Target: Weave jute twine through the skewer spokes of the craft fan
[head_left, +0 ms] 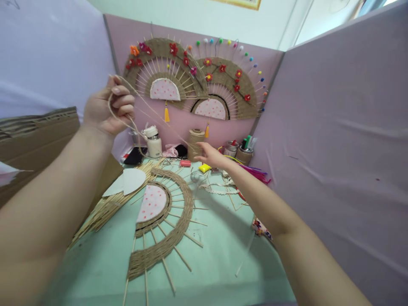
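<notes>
Raised at the left, my left hand (pixel 113 104) is closed on a strand of jute twine (pixel 110 105), with a loop hanging below the fingers. Thin lengths of that twine slant down to the twine spool (pixel 195 139) at the back of the table. My right hand (pixel 208 155) reaches out beside the spool, fingers stretched and apart; whether they touch the strand I cannot tell. Between my arms lies a half-round woven fan (pixel 188 204) with thin sticks fanning outward. Its centre is a white, red-dotted half disc (pixel 153 203).
Two decorated fans (pixel 172 70) hang on the pink back panel. A bundle of thin sticks (pixel 95 219) and white paper pieces (pixel 134 180) lie left. A white bottle (pixel 154 144), yellow packet (pixel 204 168), lace strip (pixel 216 188) and pen holder (pixel 244 155) stand or lie farther back.
</notes>
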Tool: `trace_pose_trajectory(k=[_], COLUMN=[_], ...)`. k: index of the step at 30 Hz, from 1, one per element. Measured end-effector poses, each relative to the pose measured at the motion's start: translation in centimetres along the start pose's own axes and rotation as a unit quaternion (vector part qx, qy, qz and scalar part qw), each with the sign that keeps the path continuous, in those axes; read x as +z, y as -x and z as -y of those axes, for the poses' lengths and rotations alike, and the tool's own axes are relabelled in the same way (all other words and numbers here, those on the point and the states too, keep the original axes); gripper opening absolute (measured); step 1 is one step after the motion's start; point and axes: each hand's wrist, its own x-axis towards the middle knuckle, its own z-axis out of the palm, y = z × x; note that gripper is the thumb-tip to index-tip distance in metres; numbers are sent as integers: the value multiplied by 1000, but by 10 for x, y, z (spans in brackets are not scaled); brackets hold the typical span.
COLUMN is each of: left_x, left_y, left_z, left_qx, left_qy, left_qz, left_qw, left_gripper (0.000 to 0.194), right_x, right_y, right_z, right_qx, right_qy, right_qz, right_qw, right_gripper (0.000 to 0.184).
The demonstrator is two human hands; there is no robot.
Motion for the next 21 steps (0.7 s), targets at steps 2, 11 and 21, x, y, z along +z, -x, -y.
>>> trace_pose_trajectory(k=[2, 11, 21], left_x=[-5, -65, -47], left_y=[1, 0, -31], left_z=[-4, 32, 117], left_qx=[-3, -166, -189], left_qy=[4, -245, -552], left_qz=[-5, -159, -149], left_qw=[1000, 942, 799], left_gripper=[34, 19, 15], right_x=[12, -51, -171], right_y=[-8, -35, -101], right_z=[6, -24, 48], right_qx=[6, 114, -64], right_qy=[-78, -185, 5], right_qz=[19, -85, -237], right_qw=[997, 972, 969], right_gripper=[39, 20, 29])
